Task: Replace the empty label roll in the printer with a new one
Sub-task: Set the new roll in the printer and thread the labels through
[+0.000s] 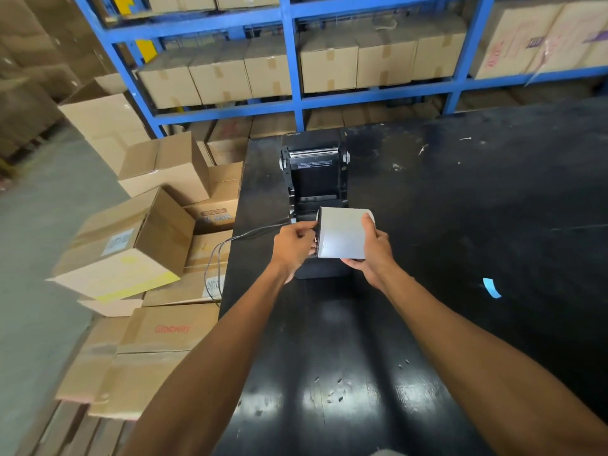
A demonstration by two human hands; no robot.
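Both hands on it now, right hand (370, 250) wrapped around the new label roll (343, 233) just above the open printer (314, 179), left hand (294, 246) pinching its end — a crooked drop could jam the roll against the bay walls.

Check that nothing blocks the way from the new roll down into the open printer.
Nothing visible does. The label roll is held by the left hand and right hand just above the printer, whose lid is up. The bay beneath the roll is hidden.
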